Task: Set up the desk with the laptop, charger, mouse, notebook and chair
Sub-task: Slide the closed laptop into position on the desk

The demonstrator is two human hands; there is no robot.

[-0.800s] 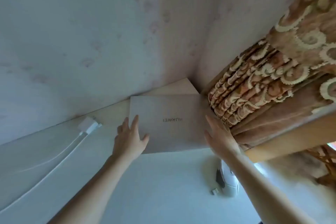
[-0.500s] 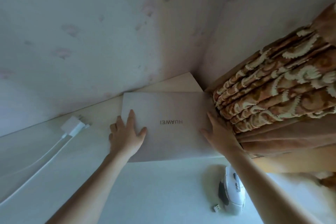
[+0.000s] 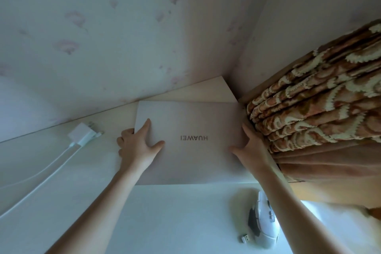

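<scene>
A closed silver laptop [image 3: 191, 121] with a HUAWEI logo lies flat on the white desk [image 3: 165, 218], in the far corner by the wall. My left hand [image 3: 138, 146] grips its left edge, thumb and forefinger on the lid and the other fingers curled at the side. My right hand [image 3: 250, 146] holds its right edge, thumb on the lid. A white charger [image 3: 82, 135] with its cable lies left of the laptop. A white mouse [image 3: 265, 225] rests at the near right, with a small USB dongle [image 3: 245, 239] beside it.
A patterned brown curtain [image 3: 321, 109] hangs right against the laptop's right side. The wallpapered wall [image 3: 123, 37] meets the desk's far edge just behind the laptop. The charger's white cable [image 3: 39, 181] trails across the desk's left part.
The laptop has come nearer along the desk. My left hand shifted from lying flat on the lid to gripping the left edge. The view dipped, showing more of the mouse.
</scene>
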